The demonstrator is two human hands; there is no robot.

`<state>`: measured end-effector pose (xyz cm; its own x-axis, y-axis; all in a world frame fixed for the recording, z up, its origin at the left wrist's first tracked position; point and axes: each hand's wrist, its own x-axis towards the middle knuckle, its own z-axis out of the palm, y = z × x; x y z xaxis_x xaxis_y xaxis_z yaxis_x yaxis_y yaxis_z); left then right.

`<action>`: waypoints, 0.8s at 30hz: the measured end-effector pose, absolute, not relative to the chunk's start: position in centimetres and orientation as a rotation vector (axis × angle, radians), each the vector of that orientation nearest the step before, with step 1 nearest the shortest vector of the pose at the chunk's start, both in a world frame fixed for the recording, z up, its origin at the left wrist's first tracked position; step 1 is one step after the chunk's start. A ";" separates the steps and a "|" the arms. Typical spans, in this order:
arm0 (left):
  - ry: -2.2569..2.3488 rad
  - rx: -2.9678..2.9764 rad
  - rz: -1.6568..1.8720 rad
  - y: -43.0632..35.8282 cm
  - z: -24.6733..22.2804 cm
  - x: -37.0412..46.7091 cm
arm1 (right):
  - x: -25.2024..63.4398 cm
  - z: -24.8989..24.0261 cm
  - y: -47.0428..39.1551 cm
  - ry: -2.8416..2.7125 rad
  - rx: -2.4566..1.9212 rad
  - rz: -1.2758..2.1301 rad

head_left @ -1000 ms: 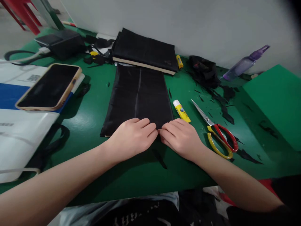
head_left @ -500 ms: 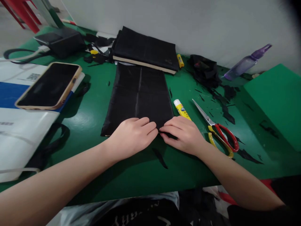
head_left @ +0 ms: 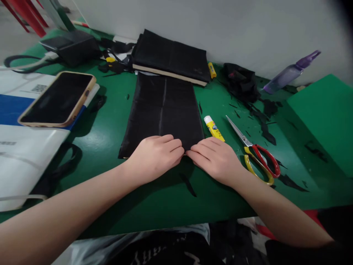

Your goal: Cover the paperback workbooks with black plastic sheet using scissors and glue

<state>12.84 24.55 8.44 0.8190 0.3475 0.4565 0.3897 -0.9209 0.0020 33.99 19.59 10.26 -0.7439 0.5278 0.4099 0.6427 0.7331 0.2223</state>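
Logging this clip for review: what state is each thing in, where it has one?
Left hand: fingers curled, grip hidden
Right hand: fingers curled, grip unclear
Black piece: lying flat
Black-covered book: closed
Scissors: closed
Glue stick: on its side
Phone: face up, screen dark
Purple bottle: top on

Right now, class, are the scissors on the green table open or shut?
Shut. The scissors lie with their blades together, narrowing to a single tip, with no gap showing between them.
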 end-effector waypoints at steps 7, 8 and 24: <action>-0.588 -2.992 -0.675 24.7 8.5 12.6 | 33.8 10.1 19.4 -2.632 -0.896 -0.588; -0.573 -3.008 -0.670 24.7 8.6 12.6 | 33.8 10.1 19.3 -2.637 -0.896 -0.589; -0.479 -3.177 -0.656 25.8 8.0 11.2 | 34.9 11.2 18.8 -2.815 -0.959 -0.270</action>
